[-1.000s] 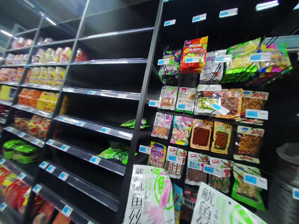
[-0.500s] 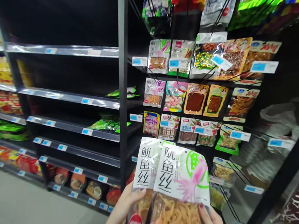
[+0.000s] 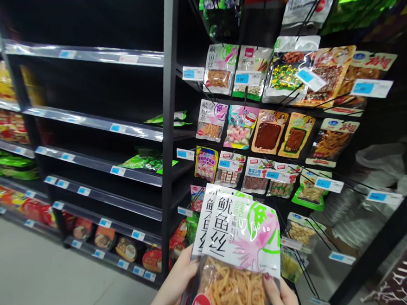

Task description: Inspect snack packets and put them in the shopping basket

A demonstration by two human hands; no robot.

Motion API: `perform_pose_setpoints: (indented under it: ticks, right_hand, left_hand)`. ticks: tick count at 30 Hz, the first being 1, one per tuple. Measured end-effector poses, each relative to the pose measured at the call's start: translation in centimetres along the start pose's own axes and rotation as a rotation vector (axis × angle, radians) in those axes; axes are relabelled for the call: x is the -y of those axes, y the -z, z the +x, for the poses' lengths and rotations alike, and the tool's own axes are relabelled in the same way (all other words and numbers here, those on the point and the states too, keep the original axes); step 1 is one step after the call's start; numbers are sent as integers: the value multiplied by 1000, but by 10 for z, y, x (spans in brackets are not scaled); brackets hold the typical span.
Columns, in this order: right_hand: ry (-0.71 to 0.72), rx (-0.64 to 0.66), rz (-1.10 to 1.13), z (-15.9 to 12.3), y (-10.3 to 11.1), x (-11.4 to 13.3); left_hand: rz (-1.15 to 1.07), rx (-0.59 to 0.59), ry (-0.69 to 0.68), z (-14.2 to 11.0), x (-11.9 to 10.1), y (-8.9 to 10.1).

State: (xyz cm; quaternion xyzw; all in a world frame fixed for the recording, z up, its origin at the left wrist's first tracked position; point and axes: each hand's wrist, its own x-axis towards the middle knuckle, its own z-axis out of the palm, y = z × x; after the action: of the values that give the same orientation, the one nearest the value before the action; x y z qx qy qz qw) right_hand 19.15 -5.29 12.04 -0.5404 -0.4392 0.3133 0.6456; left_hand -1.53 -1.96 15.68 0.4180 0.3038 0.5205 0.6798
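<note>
Two bags of shredded squid (image 3: pixel 244 242) overlap in front of me, upright and tilted back, the front one covering most of the rear one. Their white tops carry a pink squid, and strands show through the clear lower part. My left hand (image 3: pixel 182 275) grips the left edge of the stack; its fingertips are hidden behind the bags. My right hand (image 3: pixel 280 296) is closed on the front bag's right edge, thumb on the front. A matching squid bag (image 3: pixel 220 67) hangs on the rack ahead, above a similar purple-printed bag (image 3: pixel 211 120).
Wire hooks hold several snack bags, including marshmallows (image 3: pixel 240 126) and a green-edged bag (image 3: pixel 311 189). A black rack post (image 3: pixel 172 117) separates them from shelves with green packets (image 3: pixel 144 161). At right are clear plastic wrapping (image 3: pixel 357 216) and a dark patterned cloth (image 3: pixel 403 273).
The view has tilted down from the upper rack. The two squid bags, first apart, have come together and now overlap more closely, with both hands on them.
</note>
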Motion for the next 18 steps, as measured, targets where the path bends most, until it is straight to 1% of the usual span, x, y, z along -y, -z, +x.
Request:
perform_pose_setpoints:
  ticks: [4,8,18]
  right_hand:
    - [39,-16,-40,-1,-3,3]
    - [37,-20,-36,-1,-4,2]
    - [15,-26,6,-1,-4,-1]
  left_hand:
    - [-19,-39,-15,0,6,0]
    - [2,-66,-23,1,9,0]
    - [-64,-33,-12,3,11,0]
